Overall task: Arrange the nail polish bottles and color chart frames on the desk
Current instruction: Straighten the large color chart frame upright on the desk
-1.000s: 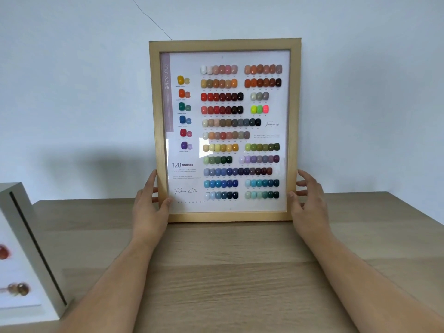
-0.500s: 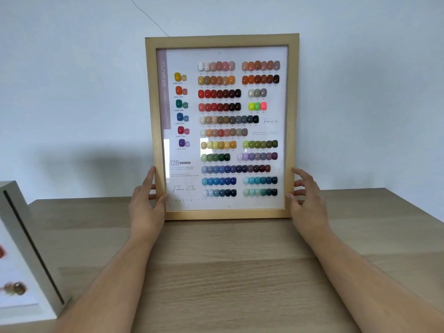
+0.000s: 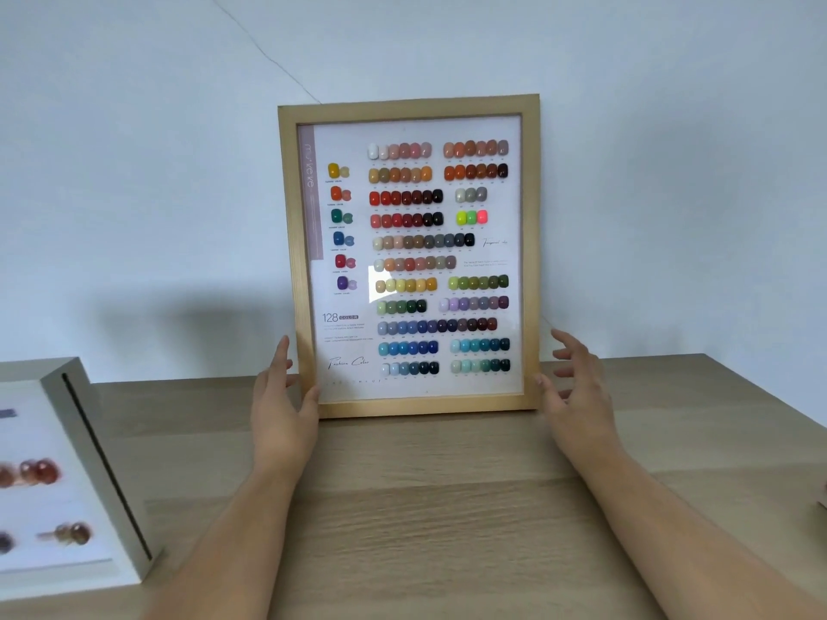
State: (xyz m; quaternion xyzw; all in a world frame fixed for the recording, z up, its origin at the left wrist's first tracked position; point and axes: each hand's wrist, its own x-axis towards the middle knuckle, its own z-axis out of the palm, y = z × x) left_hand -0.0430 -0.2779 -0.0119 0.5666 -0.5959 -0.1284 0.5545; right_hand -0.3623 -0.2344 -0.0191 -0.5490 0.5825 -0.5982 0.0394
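A wooden color chart frame [image 3: 409,257] with rows of colored nail swatches stands upright at the back of the desk [image 3: 425,507], in front of the wall. My left hand [image 3: 282,409] holds its lower left edge, thumb on the front and fingers reaching behind. My right hand [image 3: 577,396] hovers just beside the lower right edge with its fingers spread, only the thumb tip near the wood. No nail polish bottles are in view.
A white-framed color chart [image 3: 103,463] with reddish-brown swatches sits at the desk's left front, partly cut off by the image edge. The pale wall runs right behind the desk. A small unclear object shows at the far right edge.
My right hand has let go of the frame's right edge and spread its fingers. The left hand keeps its hold. The frame stays upright in about the same place.
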